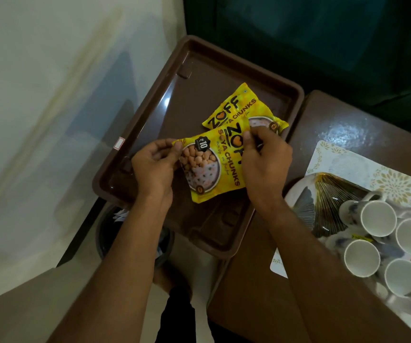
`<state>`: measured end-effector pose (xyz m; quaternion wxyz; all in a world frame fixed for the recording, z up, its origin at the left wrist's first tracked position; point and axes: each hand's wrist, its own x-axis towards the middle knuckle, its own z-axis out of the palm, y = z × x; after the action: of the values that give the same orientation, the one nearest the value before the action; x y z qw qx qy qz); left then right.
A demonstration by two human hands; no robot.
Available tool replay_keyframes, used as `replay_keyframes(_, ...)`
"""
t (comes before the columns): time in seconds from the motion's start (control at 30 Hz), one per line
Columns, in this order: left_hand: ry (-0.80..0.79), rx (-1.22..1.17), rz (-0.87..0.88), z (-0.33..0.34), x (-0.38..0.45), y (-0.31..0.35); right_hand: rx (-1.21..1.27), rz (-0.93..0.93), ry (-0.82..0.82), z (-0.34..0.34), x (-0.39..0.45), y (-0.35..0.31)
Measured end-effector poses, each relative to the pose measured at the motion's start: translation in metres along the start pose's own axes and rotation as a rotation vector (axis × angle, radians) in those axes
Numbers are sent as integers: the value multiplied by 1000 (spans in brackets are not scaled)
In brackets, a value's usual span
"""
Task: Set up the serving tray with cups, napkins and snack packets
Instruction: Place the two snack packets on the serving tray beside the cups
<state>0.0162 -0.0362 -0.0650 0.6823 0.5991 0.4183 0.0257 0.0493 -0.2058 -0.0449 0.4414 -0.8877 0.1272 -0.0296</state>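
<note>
A brown serving tray (pixel 150 115) lies in the middle of the view. One yellow soya chunks packet (pixel 239 107) rests flat in it toward the far right. I hold a second yellow packet (pixel 214 167) over the tray with both hands. My left hand (pixel 153 164) pinches its left edge and my right hand (pixel 266 157) pinches its top right corner. Several white cups (pixel 377 219) lie on their sides at the right, on a plate (pixel 306 201) with a gold fan pattern.
A patterned white mat (pixel 343 162) lies under the plate on the brown table (pixel 249 293). A dark bin (pixel 110 233) stands on the floor below the tray's near left corner. A pale wall is at the left, a dark green surface behind.
</note>
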Motion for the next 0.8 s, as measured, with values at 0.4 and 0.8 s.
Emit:
replay_keyframes(0.4, 192, 574, 338, -25, 6, 2, -201, 98, -161, 9, -48, -5)
replay_keyframes(0.8, 108, 772, 454, -11, 12, 25, -432, -26, -181, 7, -43, -14)
